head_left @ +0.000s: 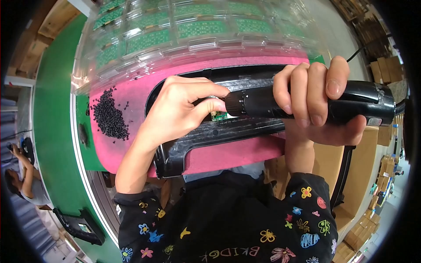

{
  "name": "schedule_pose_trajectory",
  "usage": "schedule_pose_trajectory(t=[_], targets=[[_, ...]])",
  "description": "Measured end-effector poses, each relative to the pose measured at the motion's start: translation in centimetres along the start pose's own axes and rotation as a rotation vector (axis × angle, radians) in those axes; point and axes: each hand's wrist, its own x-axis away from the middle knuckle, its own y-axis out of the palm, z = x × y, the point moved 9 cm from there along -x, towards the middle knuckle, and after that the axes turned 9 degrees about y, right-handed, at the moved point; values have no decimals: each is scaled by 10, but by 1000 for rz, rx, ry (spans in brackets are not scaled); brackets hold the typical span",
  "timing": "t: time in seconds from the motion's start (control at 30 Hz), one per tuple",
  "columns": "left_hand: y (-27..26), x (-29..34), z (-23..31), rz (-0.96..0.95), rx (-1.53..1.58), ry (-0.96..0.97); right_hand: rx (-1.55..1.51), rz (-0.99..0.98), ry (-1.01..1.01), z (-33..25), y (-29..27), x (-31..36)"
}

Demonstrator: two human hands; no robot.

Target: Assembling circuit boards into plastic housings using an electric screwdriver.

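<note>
My right hand (307, 98) is wrapped around a black electric screwdriver (261, 103), which lies nearly level with its nose pointing left. Thumb and forefinger of my left hand (173, 109) are pinched together at that nose. Whatever sits between those fingertips is hidden. Under both hands a long black plastic housing (215, 133) rests on a pink mat (232, 153). Part of a small green circuit board (220, 117) shows inside the housing, just below my left thumb. A heap of small black screws (109, 116) lies on the mat, left of my left hand.
Clear plastic trays (197, 44) holding green circuit boards are stacked behind the mat. A cardboard box (324, 162) stands at the right, below my right hand. On the green surface at lower left lies another black housing (81, 225). A person (28, 179) works at far left.
</note>
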Motion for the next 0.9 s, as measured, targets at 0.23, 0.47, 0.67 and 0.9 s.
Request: schedule_pose_trajectory(t=[0.23, 0.47, 0.67, 0.9], targets=[[-15, 3, 22, 235, -203, 233, -62, 66, 10, -2, -6, 1], [-27, -3, 19, 197, -220, 130, 142, 196, 69, -9, -36, 4], [7, 0, 6, -168, -282, 122, 322, 284, 229, 9, -50, 5], [11, 5, -4, -273, -422, -32, 187, 251, 189, 14, -45, 3]])
